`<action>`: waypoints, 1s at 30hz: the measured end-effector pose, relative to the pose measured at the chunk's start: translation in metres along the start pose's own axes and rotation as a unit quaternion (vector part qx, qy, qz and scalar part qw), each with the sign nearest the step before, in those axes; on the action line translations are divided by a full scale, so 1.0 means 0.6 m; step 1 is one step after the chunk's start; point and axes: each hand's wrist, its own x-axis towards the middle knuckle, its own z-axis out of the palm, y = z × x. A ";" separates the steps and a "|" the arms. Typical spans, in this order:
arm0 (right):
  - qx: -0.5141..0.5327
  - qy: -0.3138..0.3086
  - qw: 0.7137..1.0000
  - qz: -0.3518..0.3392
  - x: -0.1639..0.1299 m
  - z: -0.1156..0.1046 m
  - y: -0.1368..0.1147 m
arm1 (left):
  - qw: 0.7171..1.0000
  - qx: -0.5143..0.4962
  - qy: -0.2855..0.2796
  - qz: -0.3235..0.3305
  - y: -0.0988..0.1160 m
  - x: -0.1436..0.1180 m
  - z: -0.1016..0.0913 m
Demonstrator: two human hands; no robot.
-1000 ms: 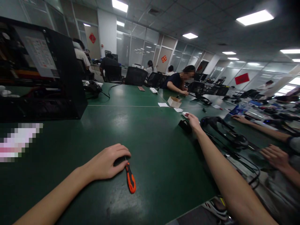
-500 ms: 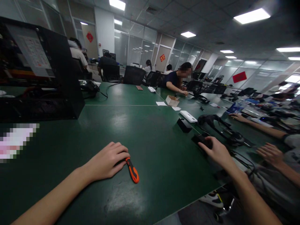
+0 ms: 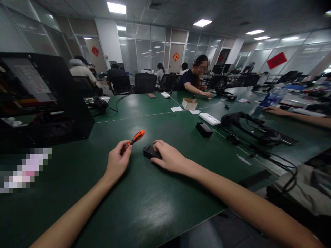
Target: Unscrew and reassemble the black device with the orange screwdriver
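Screwdriver (image 3: 136,137), orange handle with black trim, pinched in the fingertips of the left hand (image 3: 117,162) and lifted clear of the green table (image 3: 144,203), handle tilted up and away from the thumb toward the far right. Shaft hidden inside the fingers, so tip not visible. Left hand curled closed around it, wrist low over the tabletop.

Just to the right of that hand, small black device (image 3: 149,151) lying flat on the table, covered at its near end by the right hand (image 3: 169,159). Right hand flat and loosely spread, fingers pressing down on top rather than wrapped around; whether anything is actually gripped cannot be told. Both hands near each other, not touching.

Beyond the right hand, further out: small black box (image 3: 204,129), then a white oblong device (image 3: 209,119) just past it. To the right of those, black headset (image 3: 248,125) with cables trailing toward the near edge. Past the left hand, on the far left, large black computer case (image 3: 67,100). Far ahead, a cardboard box (image 3: 189,103) and a seated person's hand (image 3: 207,93) on the table; another person's hand (image 3: 272,110) resting far right.
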 end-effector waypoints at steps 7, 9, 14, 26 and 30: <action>0.431 0.066 0.895 0.097 0.043 0.072 -0.009 | 0.996 -0.073 -0.012 -0.043 0.000 -0.004 0.022; 0.514 0.086 0.847 0.103 0.041 0.074 0.000 | 0.998 -0.053 -0.030 -0.013 0.006 -0.009 0.018; 0.590 0.102 0.792 0.119 0.037 0.074 -0.011 | 0.995 0.013 -0.076 0.067 0.021 -0.015 0.012; 0.683 0.178 0.675 0.216 0.047 0.058 0.036 | 0.973 0.000 -0.221 0.061 0.021 -0.025 -0.003; 0.685 0.185 0.668 0.223 0.046 0.054 0.038 | 0.975 -0.003 -0.218 0.050 0.022 -0.022 -0.004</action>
